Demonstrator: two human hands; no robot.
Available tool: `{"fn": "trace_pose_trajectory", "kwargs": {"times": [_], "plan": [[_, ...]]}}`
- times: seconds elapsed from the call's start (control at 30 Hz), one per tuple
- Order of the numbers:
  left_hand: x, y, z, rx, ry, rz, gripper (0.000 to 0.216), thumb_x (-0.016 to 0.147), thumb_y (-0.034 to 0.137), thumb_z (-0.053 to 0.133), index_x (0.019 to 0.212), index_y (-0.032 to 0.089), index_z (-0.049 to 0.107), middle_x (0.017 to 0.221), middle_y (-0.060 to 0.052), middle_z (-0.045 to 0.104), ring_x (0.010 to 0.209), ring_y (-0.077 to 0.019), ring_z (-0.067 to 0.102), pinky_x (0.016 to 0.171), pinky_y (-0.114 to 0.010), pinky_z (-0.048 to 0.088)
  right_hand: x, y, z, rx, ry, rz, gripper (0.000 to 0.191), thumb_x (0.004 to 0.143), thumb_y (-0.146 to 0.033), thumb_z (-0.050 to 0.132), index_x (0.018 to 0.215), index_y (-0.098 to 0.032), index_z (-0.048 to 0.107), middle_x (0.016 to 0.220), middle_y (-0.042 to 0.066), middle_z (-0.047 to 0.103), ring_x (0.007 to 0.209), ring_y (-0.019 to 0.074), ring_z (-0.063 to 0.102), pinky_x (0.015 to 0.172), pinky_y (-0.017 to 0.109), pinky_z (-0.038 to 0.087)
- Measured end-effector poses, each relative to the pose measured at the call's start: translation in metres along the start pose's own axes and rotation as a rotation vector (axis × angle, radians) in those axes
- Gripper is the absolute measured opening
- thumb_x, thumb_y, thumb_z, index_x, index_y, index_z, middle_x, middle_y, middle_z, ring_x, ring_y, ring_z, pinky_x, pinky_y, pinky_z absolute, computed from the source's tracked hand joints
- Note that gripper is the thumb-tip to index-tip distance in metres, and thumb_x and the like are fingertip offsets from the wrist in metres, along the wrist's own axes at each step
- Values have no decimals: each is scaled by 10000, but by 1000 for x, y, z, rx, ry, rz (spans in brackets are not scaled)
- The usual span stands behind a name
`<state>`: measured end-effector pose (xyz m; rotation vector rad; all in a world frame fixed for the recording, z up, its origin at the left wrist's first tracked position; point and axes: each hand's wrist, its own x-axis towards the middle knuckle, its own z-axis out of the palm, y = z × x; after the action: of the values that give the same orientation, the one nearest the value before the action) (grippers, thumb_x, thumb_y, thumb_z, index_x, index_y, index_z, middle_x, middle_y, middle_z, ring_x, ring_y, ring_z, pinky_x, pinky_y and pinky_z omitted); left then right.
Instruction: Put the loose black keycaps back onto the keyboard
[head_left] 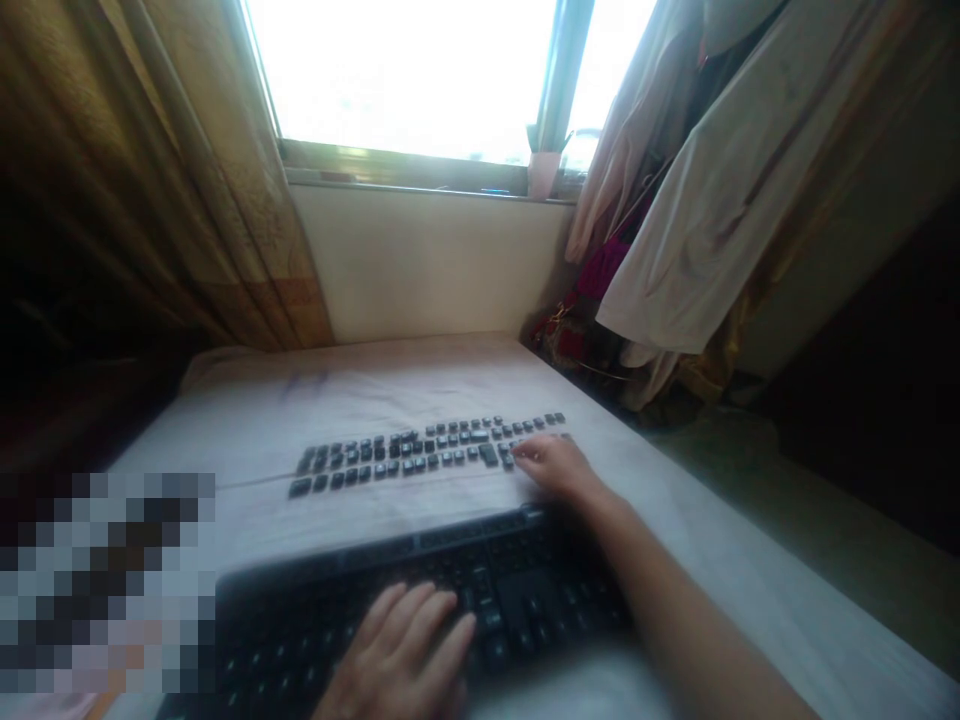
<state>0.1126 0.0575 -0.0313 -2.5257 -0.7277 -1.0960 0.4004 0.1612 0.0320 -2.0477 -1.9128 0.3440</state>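
Observation:
A black keyboard (435, 560) lies across the near part of the bed, its lower edge blurred; part of its right side looks bare of keys. My left hand (409, 650) rests on the keyboard, fingers stretched out and slightly apart. Beyond the keyboard, loose black keycaps (390, 455) are laid out in rows on the sheet. My right hand (555, 465) reaches over the keyboard to the right end of these rows. Its fingers are bent together in a pinch at a small keycap (508, 460), which the fingertips partly cover.
A pale sheet (420, 375) covers the bed. Behind it stand a wall and a bright window (405, 80) with a small pot (543, 172) on the sill. A patterned curtain (172, 180) hangs left, clothes (697, 220) hang right. A pixelated patch hides the lower left.

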Motion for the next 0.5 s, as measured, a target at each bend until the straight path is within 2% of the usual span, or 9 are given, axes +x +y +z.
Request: {"fn": "trace_pose_trajectory", "kwargs": {"times": [0.1,0.23,0.37,0.5], "plan": [[1,1,-2,-10,-11,-17,244,989,320,486,1079,274,708,1078,8,718,1058,-161,618,1118,-308,315,0,-5,2,-111,-17,-21,260,858,-286,641,1085,-292,768,1128,39,753,1029,216,675,897,305,486],[3,5,-9,-33,-60,-41,247,982,308,485,1097,288,702,1112,6,707,1089,-168,610,1115,-321,328,-1,-10,3,-214,-50,-38,278,870,-294,620,1111,-294,760,1132,63,738,1025,234,666,875,314,482],[5,8,-16,-49,-139,-69,236,964,303,531,1142,295,686,1156,-2,689,1125,-179,603,1093,-341,369,-2,-14,4,-255,-69,-59,258,890,-302,596,1084,-285,765,1115,73,726,1002,236,666,850,304,476],[6,10,-17,-87,-155,-104,251,983,298,506,1153,284,690,1170,-2,693,1134,-187,601,1113,-355,344,-3,-16,5,-249,-71,-64,253,881,-280,598,1075,-249,757,1088,82,726,981,245,666,825,310,475]]}}
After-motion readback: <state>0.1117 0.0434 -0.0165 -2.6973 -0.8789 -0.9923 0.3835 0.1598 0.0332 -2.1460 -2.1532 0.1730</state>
